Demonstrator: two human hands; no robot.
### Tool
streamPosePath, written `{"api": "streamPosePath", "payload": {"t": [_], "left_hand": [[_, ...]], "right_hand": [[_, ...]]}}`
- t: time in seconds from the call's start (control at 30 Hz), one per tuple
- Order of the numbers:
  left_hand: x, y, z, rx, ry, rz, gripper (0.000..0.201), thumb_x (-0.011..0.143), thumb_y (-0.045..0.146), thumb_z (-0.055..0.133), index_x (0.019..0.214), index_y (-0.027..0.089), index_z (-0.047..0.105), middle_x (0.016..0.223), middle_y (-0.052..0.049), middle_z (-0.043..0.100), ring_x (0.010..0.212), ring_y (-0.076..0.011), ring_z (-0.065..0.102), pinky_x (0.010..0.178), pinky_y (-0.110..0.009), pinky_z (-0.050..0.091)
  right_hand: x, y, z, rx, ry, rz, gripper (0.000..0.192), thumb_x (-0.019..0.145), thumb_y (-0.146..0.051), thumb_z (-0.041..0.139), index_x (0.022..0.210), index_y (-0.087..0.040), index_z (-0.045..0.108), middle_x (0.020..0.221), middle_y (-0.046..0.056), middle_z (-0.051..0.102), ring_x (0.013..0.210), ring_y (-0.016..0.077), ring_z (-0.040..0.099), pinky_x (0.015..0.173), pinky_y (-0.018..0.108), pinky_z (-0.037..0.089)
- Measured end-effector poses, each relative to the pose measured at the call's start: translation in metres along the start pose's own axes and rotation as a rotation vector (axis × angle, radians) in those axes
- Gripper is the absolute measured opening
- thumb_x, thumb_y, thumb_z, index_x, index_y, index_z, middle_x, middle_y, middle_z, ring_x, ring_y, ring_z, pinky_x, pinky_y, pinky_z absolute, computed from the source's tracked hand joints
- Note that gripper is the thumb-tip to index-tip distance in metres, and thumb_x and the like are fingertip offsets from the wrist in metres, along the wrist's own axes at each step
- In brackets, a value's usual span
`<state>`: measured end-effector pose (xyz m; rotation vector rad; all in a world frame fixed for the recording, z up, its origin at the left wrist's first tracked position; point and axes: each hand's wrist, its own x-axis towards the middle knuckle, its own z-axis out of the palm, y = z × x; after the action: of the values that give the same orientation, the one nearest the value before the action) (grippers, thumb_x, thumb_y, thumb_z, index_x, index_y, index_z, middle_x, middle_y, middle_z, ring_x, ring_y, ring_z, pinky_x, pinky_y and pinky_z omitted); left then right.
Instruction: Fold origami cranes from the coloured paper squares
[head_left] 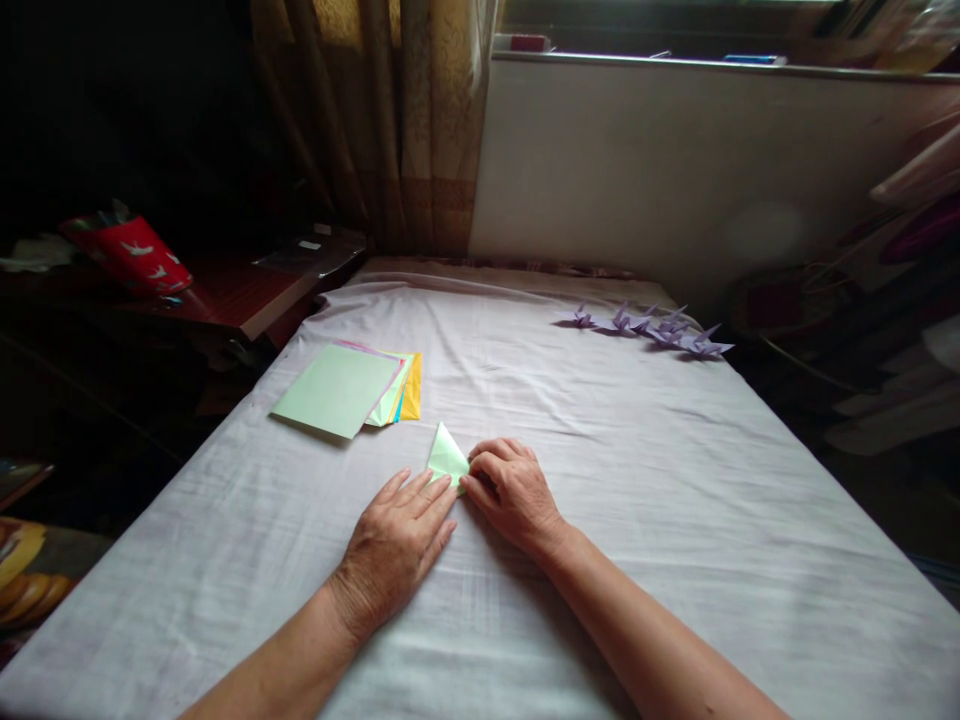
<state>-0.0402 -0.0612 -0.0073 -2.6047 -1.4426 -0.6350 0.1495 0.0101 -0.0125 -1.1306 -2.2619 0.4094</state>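
- Nearest on the white bedsheet (675, 520), the left hand (394, 545) lies flat, fingers spread, touching the folded green paper (447, 457).
- Right hand (510, 490) curls, pinching its lower corner.
- Pale triangle: light, thin, probably creases easily; best held by edges.
- Farther: stacked coloured sheets (341, 390), then purple paper cranes (660, 332).

One head-worn camera looks forward and down, close over the cloth-covered table (675, 520).

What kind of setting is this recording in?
Probably a home bedroom: a bed sheet covers the work surface, a curtain hangs by a window sill, and household clutter lines the right side.
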Motion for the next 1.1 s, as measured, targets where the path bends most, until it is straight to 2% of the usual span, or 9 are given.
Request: {"api": "streamPosePath", "payload": {"t": [0.23, 0.7, 0.93, 1.1], "left_hand": [[0.001, 0.0, 0.0, 0.01, -0.013, -0.004, 0.034, 0.097, 0.025, 0.044, 0.125, 0.018, 0.063, 0.125, -0.009, 0.068, 0.115, -0.0259, 0.063, 0.105, -0.046, 0.043], [0.0, 0.0, 0.002, 0.005, -0.016, -0.018, 0.035, 0.096, 0.025, 0.045, 0.127, 0.019, 0.061, 0.126, -0.009, 0.067, 0.115, -0.0243, 0.063, 0.101, -0.043, 0.046], [-0.003, -0.006, -0.003, 0.008, -0.098, 0.019, 0.037, 0.099, 0.034, 0.044, 0.131, 0.021, 0.057, 0.132, -0.007, 0.064, 0.122, -0.0235, 0.058, 0.106, -0.043, 0.039], [-0.006, -0.019, -0.007, -0.013, -0.192, 0.071, 0.045, 0.098, 0.045, 0.045, 0.137, 0.024, 0.052, 0.14, -0.004, 0.057, 0.129, -0.0233, 0.053, 0.113, -0.042, 0.027]], "right_hand": [[0.0, 0.001, 0.002, -0.024, 0.028, 0.002, 0.013, 0.089, -0.03, 0.064, 0.078, -0.022, 0.064, 0.096, 0.005, 0.069, 0.09, 0.0212, 0.058, 0.081, 0.035, 0.041], [-0.001, -0.003, 0.002, -0.062, -0.01, 0.017, 0.01, 0.084, -0.029, 0.068, 0.081, -0.022, 0.061, 0.099, 0.006, 0.066, 0.093, 0.0231, 0.056, 0.082, 0.037, 0.038], [0.0, 0.001, 0.001, -0.033, -0.025, 0.028, 0.004, 0.084, -0.021, 0.067, 0.084, -0.023, 0.064, 0.102, 0.004, 0.067, 0.096, 0.0221, 0.057, 0.083, 0.036, 0.039], [0.0, 0.004, 0.001, -0.03, -0.033, 0.029, 0.003, 0.084, -0.021, 0.067, 0.085, -0.023, 0.065, 0.104, 0.004, 0.068, 0.098, 0.0225, 0.058, 0.085, 0.036, 0.039]]}}
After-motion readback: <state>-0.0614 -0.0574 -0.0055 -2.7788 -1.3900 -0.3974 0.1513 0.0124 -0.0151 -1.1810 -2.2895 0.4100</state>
